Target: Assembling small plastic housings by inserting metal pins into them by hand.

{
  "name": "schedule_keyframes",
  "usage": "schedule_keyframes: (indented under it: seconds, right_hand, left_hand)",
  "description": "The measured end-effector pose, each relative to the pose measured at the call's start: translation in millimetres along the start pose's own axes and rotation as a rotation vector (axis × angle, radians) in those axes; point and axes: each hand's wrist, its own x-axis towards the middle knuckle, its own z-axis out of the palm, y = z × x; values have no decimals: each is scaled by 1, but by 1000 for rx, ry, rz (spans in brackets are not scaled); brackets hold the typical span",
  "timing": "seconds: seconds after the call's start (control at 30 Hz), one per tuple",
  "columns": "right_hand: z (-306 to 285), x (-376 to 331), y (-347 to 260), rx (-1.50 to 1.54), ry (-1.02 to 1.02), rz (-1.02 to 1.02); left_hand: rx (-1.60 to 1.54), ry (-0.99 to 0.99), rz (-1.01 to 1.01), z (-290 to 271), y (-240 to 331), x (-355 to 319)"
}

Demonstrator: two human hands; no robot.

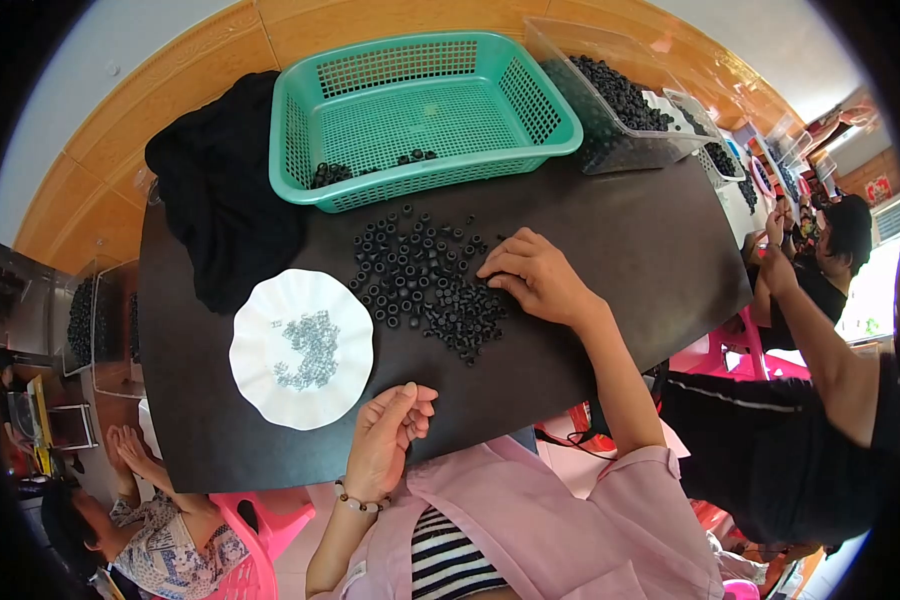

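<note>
A pile of small black ring-shaped parts [395,270] and smaller black pieces [460,315] is spread over the middle of the dark table. At its right edge is my right hand [540,280], fingers bent and drawn together low over the pieces; whatever they grip is hidden. Nearer to me, above the table's front edge, my left hand [390,430] is closed, thumb pressed to the curled fingers, and I cannot make out what is in it. Left of the pile, a white scalloped plate [260,380] carries many tiny clear pieces [310,350].
A green plastic basket [425,185] with a few black parts stands at the back. Beside it is a clear bin [620,150] of black parts. Black cloth [220,190] lies at the left. Other people sit left [180,550] and right [770,440].
</note>
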Motion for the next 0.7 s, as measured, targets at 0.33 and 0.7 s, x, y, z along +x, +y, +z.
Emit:
schedule_keyframes:
  seconds: [0.33,0.7]
  right_hand:
    - [5,-1,-40,667,47,46]
    - [23,-5,-78,882,15,-22]
  left_hand:
    - [-14,-47,7,19,14,8]
    - [-151,-201,36,33,20,11]
